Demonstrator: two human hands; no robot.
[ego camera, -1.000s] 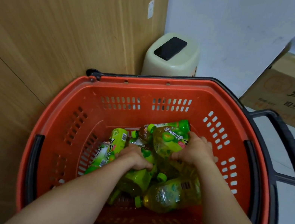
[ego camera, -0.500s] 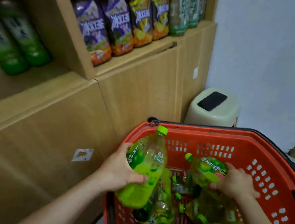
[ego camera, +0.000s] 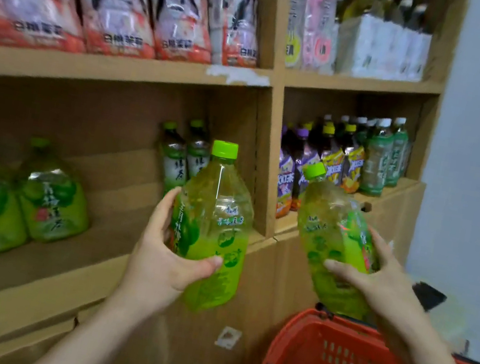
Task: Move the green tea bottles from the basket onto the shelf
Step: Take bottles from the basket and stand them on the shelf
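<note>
Head view: the left hand (ego camera: 168,252) grips an upright green tea bottle (ego camera: 215,225) before the shelf (ego camera: 91,252) (two similar bottles (ego camera: 46,199) stand there, blurred). The right hand (ego camera: 376,276) grips a second bottle (ego camera: 331,239), tilted leftward, above the red basket (ego camera: 311,332).

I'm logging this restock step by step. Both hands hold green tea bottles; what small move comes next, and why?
Probably the left hand should stand its upright bottle on the lower shelf, beside the two matching bottles there. It is close to that bare board, while the right hand holds its tilted bottle above the basket.
</note>
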